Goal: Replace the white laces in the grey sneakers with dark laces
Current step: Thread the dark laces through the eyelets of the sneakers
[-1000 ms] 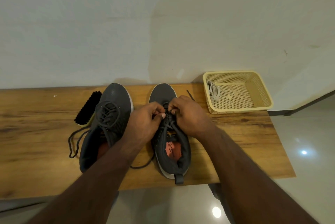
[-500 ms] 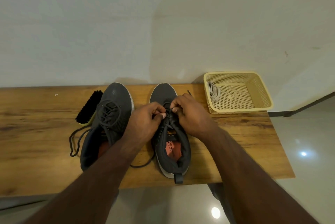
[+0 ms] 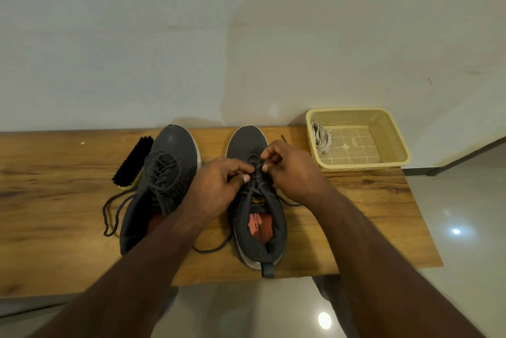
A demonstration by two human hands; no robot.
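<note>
Both hands' fingers (image 3: 269, 167) pinch dark lace (image 3: 256, 173) (right sneaker (image 3: 257, 217)).

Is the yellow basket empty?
No, a bundle of white laces lies against the left wall of the basket.

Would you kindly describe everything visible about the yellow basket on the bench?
The yellow basket is a rectangular, perforated tray that looks like plastic, with a rolled rim and sloping walls. It sits upright at the far right end of the wooden bench, close to the wall. A bundle of white laces lies inside against its left wall. Neither hand touches it.
</note>
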